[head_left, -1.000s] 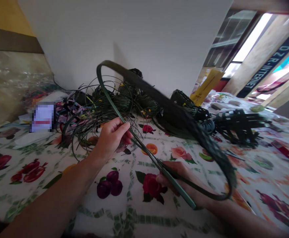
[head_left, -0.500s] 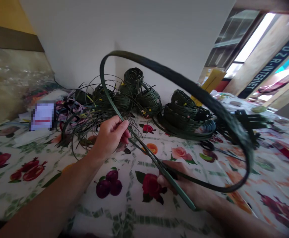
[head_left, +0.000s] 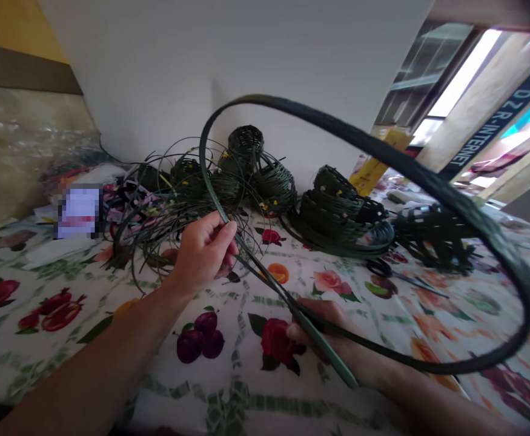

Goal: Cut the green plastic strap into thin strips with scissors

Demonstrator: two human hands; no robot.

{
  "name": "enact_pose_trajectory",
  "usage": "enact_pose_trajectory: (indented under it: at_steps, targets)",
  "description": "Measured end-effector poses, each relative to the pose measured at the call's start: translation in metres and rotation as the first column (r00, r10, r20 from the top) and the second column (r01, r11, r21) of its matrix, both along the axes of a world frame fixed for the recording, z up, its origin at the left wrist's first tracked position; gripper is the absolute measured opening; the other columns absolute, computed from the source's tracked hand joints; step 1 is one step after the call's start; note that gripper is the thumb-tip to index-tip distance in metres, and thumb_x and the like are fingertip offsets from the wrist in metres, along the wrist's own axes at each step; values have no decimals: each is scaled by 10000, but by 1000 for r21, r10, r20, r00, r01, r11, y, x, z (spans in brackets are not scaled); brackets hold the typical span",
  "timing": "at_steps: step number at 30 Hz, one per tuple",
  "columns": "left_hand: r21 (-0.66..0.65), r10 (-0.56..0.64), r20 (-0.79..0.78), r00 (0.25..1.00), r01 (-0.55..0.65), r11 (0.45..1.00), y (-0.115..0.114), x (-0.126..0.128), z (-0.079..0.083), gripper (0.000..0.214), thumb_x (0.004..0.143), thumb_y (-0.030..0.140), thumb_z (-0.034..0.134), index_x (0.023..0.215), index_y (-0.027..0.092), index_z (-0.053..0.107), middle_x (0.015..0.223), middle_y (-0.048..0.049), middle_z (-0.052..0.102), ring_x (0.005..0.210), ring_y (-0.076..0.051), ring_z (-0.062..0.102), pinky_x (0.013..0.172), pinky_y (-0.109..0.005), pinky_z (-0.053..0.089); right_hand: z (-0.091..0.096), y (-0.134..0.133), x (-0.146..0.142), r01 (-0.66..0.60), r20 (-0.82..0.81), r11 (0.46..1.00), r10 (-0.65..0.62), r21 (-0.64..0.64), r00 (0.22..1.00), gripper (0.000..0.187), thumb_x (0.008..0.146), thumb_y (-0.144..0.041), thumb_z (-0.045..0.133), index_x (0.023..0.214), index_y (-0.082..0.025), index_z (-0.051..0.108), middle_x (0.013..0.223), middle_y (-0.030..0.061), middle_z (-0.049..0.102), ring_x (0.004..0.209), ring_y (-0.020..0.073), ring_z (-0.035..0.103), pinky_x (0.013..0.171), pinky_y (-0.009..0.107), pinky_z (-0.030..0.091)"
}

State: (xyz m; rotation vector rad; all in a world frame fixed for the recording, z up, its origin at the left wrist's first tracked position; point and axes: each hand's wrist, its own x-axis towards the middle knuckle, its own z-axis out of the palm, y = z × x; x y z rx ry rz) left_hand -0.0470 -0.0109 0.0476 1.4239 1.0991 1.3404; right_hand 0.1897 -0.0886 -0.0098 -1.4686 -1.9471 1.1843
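Note:
A long dark green flat strip arches up in a wide loop above the table. My left hand pinches it between thumb and fingers, left of centre. Lower and to the right, my right hand is closed round the strip where two lengths come together; part of that hand is hidden behind them. One end of the strip points down and toward me past the right hand. Behind the left hand lies a tangle of thin green strands.
Small green woven baskets stand against the white wall, with more baskets to their right. Black scissors lie at right, near a lattice of green strips. A flowered tablecloth covers the table.
The loop of the strip has swung and widened to the right, its far bend now nearer the right edge. Both hands stay in almost the same place, still gripping.

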Motion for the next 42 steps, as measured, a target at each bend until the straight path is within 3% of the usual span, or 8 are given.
enact_pose_trajectory:
  at_steps: [6, 13, 20, 28, 34, 42]
  targets:
    - [2, -11, 14, 1000, 11, 1000, 3, -1, -3, 296, 835, 294, 610, 576, 184, 518, 491, 5, 578, 367, -73, 495, 355, -165, 352, -3, 1, -1, -20, -79, 1000, 19, -17, 997, 324, 867, -490, 618, 758, -200, 523, 667, -19, 530, 591, 130, 455, 483, 230, 344]
    - [-33, -35, 22, 999, 36, 999, 3, 2, -6, 284, 818, 320, 622, 595, 183, 513, 510, 12, 582, 370, -75, 500, 346, -163, 353, 16, 3, -6, -48, 41, 999, 48, -1, 998, 364, 867, -517, 610, 740, -190, 511, 668, -29, 489, 623, 128, 435, 527, 227, 337]
    - [-35, -84, 84, 993, 87, 996, 6, 2, -17, 254, 807, 341, 636, 631, 187, 538, 509, 17, 577, 372, -87, 506, 325, -170, 336, 6, 2, -5, -74, -98, 997, 76, 26, 992, 332, 887, -446, 610, 729, -187, 475, 678, -39, 472, 616, 114, 392, 517, 218, 306]
    - [-56, -77, 49, 996, 80, 995, 3, 2, -11, 302, 848, 355, 604, 610, 186, 526, 508, 23, 564, 377, -76, 499, 332, -164, 338, 8, 0, -5, -81, -117, 996, 85, 38, 990, 325, 909, -410, 583, 711, -188, 454, 664, -42, 469, 616, 110, 387, 526, 215, 313]
    - [-9, -80, 62, 995, 81, 997, 3, 3, -13, 282, 852, 327, 603, 620, 181, 536, 501, 20, 568, 382, -70, 501, 378, -168, 378, 17, 0, -9, -63, -62, 998, 63, 1, 996, 344, 874, -433, 619, 693, -180, 473, 635, -46, 454, 571, 97, 364, 478, 196, 302]
    - [-28, -65, 99, 993, 68, 997, 5, 2, -8, 285, 852, 344, 598, 627, 180, 538, 532, 1, 601, 402, -90, 536, 371, -179, 392, 31, 0, -13, -23, -3, 997, 23, 72, 1000, 336, 818, -464, 596, 652, -186, 504, 608, -23, 485, 557, 125, 411, 500, 227, 348]
